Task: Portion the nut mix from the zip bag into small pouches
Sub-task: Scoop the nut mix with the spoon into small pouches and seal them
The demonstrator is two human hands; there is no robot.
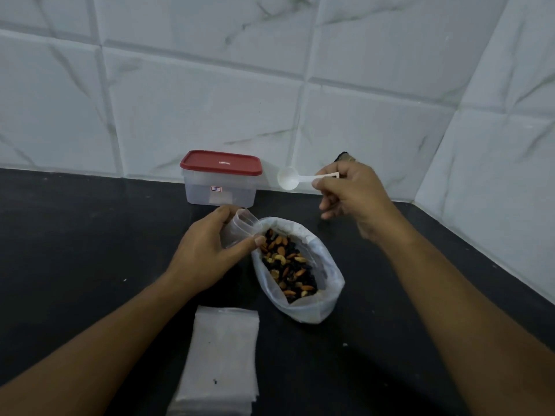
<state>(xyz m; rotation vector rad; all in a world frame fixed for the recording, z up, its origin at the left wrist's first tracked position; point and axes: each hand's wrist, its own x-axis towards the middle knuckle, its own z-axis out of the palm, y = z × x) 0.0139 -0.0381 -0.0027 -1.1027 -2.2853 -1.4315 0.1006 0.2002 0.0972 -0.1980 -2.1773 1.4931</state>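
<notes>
An open clear zip bag (326,283) lies on the black counter, its mouth spread wide over the nut mix (288,265) of almonds, cashews and dark raisins. My left hand (207,250) grips a small clear pouch (240,226) at the bag's far left rim, the pouch mouth held open. My right hand (351,193) is raised above and right of the bag, pinching the handle of a white plastic spoon (289,178) whose bowl looks empty and points left.
A stack of flat empty pouches (222,355) lies near the front edge. A clear box with a red lid (220,178) stands against the tiled wall (210,100). A small dark object (344,157) shows behind my right hand. The black counter (90,250) meets a corner at right.
</notes>
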